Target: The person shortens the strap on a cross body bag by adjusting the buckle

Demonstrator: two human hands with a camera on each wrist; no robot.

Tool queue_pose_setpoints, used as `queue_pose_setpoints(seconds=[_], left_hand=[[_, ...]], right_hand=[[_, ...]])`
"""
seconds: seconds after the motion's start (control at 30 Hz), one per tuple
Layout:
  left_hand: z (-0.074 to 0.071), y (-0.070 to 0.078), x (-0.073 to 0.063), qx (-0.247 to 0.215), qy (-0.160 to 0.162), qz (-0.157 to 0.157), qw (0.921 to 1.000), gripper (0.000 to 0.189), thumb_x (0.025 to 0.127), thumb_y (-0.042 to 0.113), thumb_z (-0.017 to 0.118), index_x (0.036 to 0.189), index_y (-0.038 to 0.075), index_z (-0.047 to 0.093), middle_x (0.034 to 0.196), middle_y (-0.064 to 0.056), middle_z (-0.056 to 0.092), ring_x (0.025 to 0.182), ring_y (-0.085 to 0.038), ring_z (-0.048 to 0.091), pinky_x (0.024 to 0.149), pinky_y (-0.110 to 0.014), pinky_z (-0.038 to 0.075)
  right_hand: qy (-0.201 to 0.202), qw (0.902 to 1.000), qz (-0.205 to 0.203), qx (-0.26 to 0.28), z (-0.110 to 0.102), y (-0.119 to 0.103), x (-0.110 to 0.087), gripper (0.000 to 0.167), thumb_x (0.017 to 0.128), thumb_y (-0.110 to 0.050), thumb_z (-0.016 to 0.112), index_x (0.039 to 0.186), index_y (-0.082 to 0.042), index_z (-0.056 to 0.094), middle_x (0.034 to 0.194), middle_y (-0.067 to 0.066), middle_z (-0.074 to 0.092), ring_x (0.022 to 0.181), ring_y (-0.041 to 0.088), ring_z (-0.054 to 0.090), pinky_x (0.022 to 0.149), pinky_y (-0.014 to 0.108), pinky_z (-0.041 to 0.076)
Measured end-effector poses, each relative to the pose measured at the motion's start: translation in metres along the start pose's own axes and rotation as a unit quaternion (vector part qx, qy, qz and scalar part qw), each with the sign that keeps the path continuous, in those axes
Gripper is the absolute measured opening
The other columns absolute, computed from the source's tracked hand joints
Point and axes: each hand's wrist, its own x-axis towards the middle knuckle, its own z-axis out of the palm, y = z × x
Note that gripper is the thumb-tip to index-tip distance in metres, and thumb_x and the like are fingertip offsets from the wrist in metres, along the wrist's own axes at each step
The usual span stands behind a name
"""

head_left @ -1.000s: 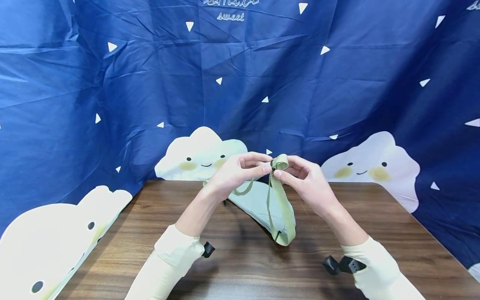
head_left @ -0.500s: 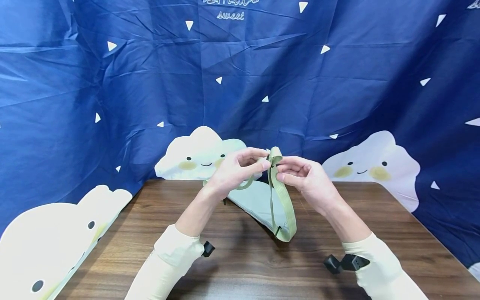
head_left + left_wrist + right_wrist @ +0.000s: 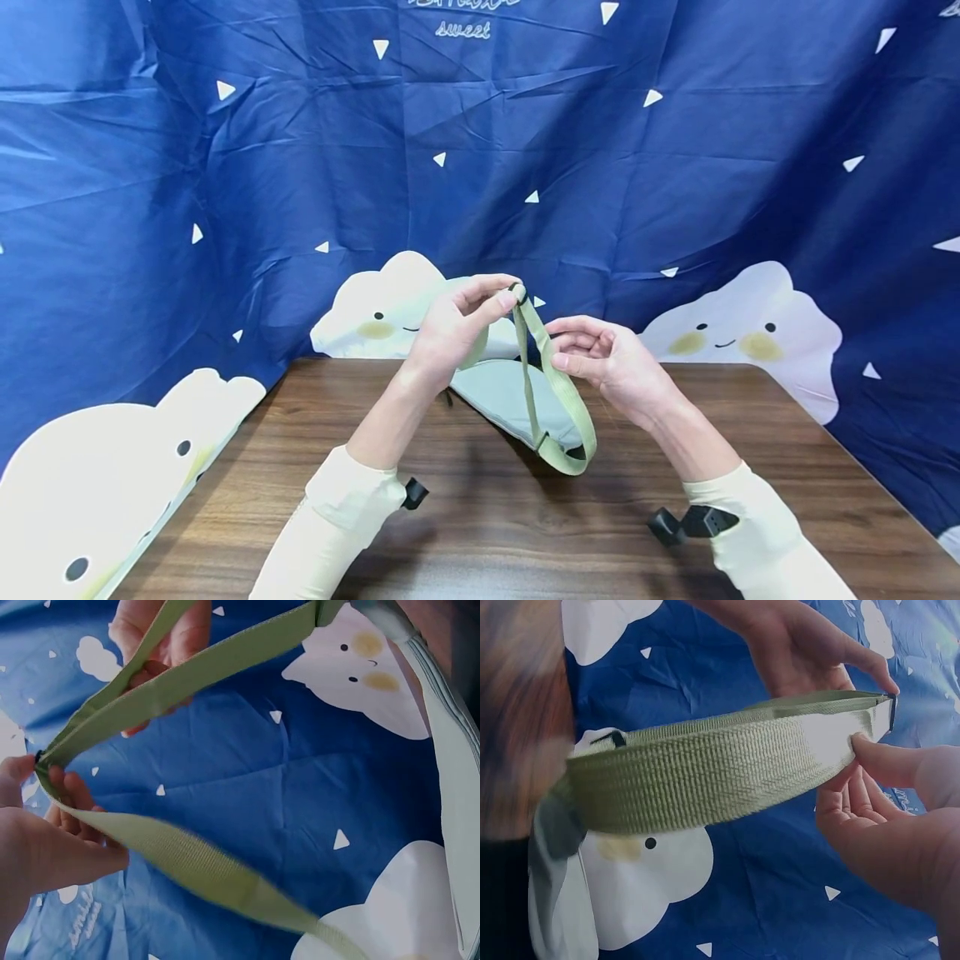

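Observation:
A pale grey-green belt bag (image 3: pixel 495 387) with a zip along its edge is at the far middle of the table. From it rises a light green webbing strap (image 3: pixel 573 408) in a loop. My left hand (image 3: pixel 450 329) pinches the strap's black slider buckle (image 3: pixel 518 293) between thumb and fingers at the loop's top. Lower and to the right, my right hand (image 3: pixel 618 367) has its thumb on the strap's face, fingers behind, as the right wrist view shows. A second black buckle (image 3: pixel 542 439) shows at the loop's lower end. Part of the bag is hidden behind the strap.
The brown wooden table (image 3: pixel 480 533) spreads beneath both arms. Behind it hangs a blue cloth (image 3: pixel 480 167) with white triangles and smiling clouds. Small black cameras sit at the left wrist (image 3: pixel 415 493) and right wrist (image 3: pixel 705 521).
My left hand has moved up and left with the slider buckle, away from my right hand. The small strap loop at the top has gone, and the loop below hangs wider.

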Motion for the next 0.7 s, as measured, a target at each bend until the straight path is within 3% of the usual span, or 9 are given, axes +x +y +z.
queue_pose_setpoints(seconds=[0.1, 0.23, 0.37, 0.47, 0.6, 0.7], left_hand=[[-0.001, 0.001, 0.001, 0.002, 0.013, 0.002, 0.9999, 0.027, 0.095, 0.019, 0.073, 0.118, 0.005, 0.073, 0.111, -0.009, 0.072, 0.103, -0.027, 0.064, 0.098, -0.041, 0.047], [0.002, 0.002, 0.0, 0.017, 0.007, -0.005, 0.9998, 0.03, 0.095, 0.02, 0.073, 0.12, 0.004, 0.073, 0.11, -0.007, 0.072, 0.102, -0.025, 0.064, 0.097, -0.039, 0.048], [0.009, 0.001, -0.004, 0.093, -0.016, -0.011, 0.9955, 0.034, 0.096, 0.028, 0.074, 0.123, 0.01, 0.072, 0.107, 0.0, 0.073, 0.091, -0.022, 0.064, 0.084, -0.036, 0.051], [0.017, 0.001, -0.007, 0.141, -0.026, -0.016, 0.9895, 0.034, 0.095, 0.036, 0.074, 0.123, 0.016, 0.073, 0.108, 0.006, 0.072, 0.085, -0.02, 0.063, 0.075, -0.035, 0.052], [0.021, 0.001, -0.01, 0.148, -0.032, -0.005, 0.9885, 0.031, 0.095, 0.036, 0.074, 0.121, 0.02, 0.074, 0.111, 0.008, 0.072, 0.095, -0.017, 0.064, 0.082, -0.039, 0.052], [0.023, 0.001, -0.012, 0.139, -0.037, 0.004, 0.9896, 0.029, 0.095, 0.034, 0.074, 0.12, 0.02, 0.075, 0.112, 0.008, 0.072, 0.103, -0.015, 0.063, 0.089, -0.043, 0.05]], right_hand=[[0.005, 1.0, -0.003, -0.006, 0.0, 0.0, 0.0, 0.041, 0.09, 0.008, 0.072, 0.128, 0.004, 0.059, 0.103, 0.012, 0.07, 0.092, 0.018, 0.067, 0.077, 0.027, 0.054], [0.03, 0.9968, -0.02, -0.071, 0.0, -0.001, 0.0, 0.039, 0.092, 0.0, 0.073, 0.129, 0.005, 0.059, 0.108, 0.014, 0.069, 0.097, 0.021, 0.067, 0.085, 0.032, 0.054], [0.065, 0.9812, -0.078, -0.164, 0.007, -0.006, -0.005, 0.038, 0.095, -0.01, 0.074, 0.13, -0.001, 0.061, 0.116, 0.015, 0.068, 0.107, 0.025, 0.066, 0.091, 0.033, 0.052], [0.093, 0.9635, -0.136, -0.211, 0.017, -0.01, -0.01, 0.037, 0.094, -0.012, 0.076, 0.128, -0.005, 0.064, 0.117, 0.013, 0.069, 0.109, 0.027, 0.065, 0.092, 0.032, 0.051], [0.132, 0.9444, -0.166, -0.251, 0.029, -0.014, -0.016, 0.036, 0.092, -0.013, 0.078, 0.125, -0.007, 0.065, 0.111, 0.009, 0.071, 0.104, 0.024, 0.067, 0.09, 0.03, 0.051], [0.151, 0.9448, -0.15, -0.249, 0.032, -0.011, -0.017, 0.035, 0.093, -0.017, 0.078, 0.124, -0.006, 0.066, 0.108, 0.007, 0.072, 0.101, 0.022, 0.067, 0.089, 0.029, 0.051]])
